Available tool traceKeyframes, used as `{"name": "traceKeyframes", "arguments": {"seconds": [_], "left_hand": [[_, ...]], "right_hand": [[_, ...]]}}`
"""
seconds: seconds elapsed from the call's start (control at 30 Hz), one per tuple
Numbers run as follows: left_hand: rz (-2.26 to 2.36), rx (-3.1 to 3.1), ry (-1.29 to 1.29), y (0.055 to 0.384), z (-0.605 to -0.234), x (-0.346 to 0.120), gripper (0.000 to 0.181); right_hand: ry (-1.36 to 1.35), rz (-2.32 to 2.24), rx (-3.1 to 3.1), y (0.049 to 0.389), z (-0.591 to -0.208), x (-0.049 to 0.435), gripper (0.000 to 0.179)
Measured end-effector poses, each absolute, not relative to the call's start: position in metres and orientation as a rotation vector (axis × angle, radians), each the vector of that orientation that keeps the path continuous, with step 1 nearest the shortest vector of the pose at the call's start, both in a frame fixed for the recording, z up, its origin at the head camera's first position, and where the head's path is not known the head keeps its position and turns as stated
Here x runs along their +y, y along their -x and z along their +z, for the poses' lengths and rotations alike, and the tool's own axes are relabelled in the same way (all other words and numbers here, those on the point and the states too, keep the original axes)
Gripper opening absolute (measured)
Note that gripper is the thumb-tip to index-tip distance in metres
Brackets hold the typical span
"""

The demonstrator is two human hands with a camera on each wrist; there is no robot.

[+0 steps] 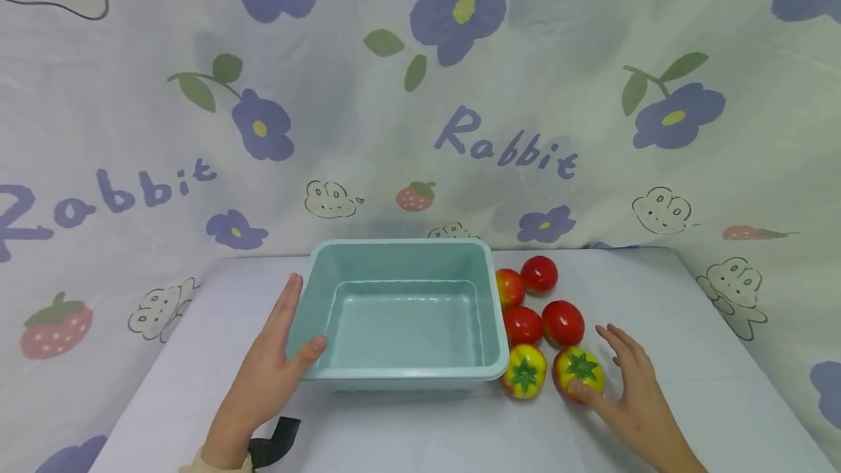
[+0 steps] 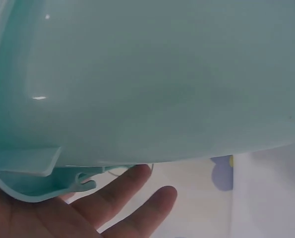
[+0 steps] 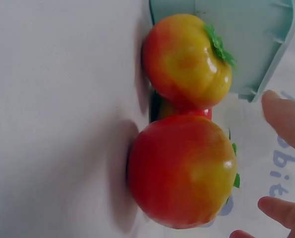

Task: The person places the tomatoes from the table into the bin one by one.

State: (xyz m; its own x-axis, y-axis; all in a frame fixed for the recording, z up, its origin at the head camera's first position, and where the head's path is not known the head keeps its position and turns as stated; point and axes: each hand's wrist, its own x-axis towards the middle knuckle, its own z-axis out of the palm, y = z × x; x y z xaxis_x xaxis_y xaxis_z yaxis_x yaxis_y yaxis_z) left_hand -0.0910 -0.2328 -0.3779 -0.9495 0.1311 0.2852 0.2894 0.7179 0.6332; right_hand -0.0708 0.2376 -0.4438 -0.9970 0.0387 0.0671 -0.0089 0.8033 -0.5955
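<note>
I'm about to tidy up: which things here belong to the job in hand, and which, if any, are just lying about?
Likely the job:
turquoise tub, left grip at its side
six tomatoes, right grip beside one

Just surroundings:
printed curtain
white tabletop

We only get part of orange-red fruit [image 1: 510, 288] in head view, bin [image 1: 407, 373] hides rest. Right-wrist view chops off right grip [image 1: 634, 406], left-wrist one crops bin too.
</note>
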Motion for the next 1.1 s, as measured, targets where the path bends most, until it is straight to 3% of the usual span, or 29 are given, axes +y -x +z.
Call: {"name": "traceKeyframes", "arguments": {"seconds": [0.57, 1.1], "left_hand": [[-1.139, -2.858, 0.179, 0.091, -0.381, -0.234, 0.118], [-1.157, -2.873, 0.127, 0.093, -0.382, -0.234, 0.122]], "right_hand": [[0.020, 0.981, -2.934, 0.068, -0.459, 0.241, 0.100], [0.058, 1.031, -2.984, 0.067, -0.464, 0.238, 0.088]]}}
